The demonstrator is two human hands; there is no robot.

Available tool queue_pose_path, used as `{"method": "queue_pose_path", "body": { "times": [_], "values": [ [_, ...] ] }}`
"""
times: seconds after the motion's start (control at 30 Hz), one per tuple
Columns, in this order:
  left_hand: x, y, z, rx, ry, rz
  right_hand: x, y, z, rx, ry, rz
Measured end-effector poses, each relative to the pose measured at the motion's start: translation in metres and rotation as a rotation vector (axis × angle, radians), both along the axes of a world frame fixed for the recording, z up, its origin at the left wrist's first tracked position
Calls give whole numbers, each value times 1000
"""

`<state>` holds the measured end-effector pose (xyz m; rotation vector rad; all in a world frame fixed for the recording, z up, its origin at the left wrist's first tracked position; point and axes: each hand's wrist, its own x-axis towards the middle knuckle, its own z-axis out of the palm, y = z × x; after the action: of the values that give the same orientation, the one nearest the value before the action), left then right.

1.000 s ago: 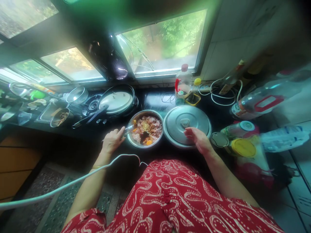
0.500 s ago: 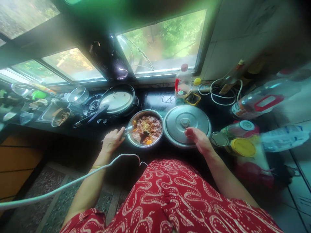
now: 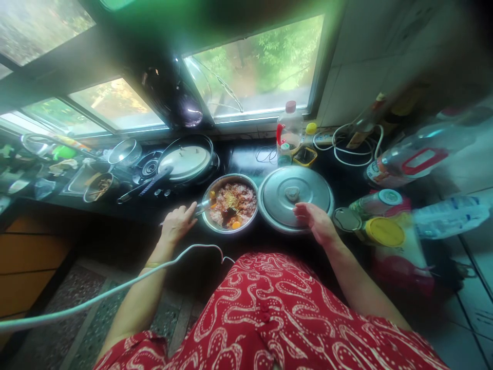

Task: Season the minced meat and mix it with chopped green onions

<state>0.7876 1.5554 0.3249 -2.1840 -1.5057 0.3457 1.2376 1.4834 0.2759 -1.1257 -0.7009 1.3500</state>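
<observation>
My left hand (image 3: pixel 177 223) is closed around the handle of a spoon-like metal utensil (image 3: pixel 202 207), whose far end reaches over the left rim into a steel bowl (image 3: pixel 208 224). Inside the bowl lies raw minced meat (image 3: pixel 246 200) with brown powder, dark sauce and an orange-yellow egg yolk (image 3: pixel 236 225). To the right, touching or nearly touching the bowl, sits a round metal pot with a grey lid (image 3: pixel 277 192) on it. My right hand (image 3: pixel 314 220) holds nothing; its fingers are loosely spread over the lid's front right part, and whether they touch it I cannot tell.
A stove with a large lidded pan (image 3: pixel 188 158) stands at the back left. Jars, including a yellow-lidded one (image 3: pixel 385 232), and a large oil bottle (image 3: pixel 408 164) crowd the right. A white cable (image 3: pixel 127 282) crosses in front of my left forearm.
Both hands, the utensil and the bowl stay practically where they were. The whole view has shifted very slightly.
</observation>
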Motion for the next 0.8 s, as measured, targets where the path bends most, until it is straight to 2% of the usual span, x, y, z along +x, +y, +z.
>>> {"method": "queue_pose_path", "body": {
  "times": [0.3, 0.8],
  "values": [
    [1, -1, 2, -45, -70, 28, 2, 0, -4, 10, -37, 8],
    [1, -1, 1, -32, 1, 16, 2, 0, -3, 20, -28, 20]
  ]
}}
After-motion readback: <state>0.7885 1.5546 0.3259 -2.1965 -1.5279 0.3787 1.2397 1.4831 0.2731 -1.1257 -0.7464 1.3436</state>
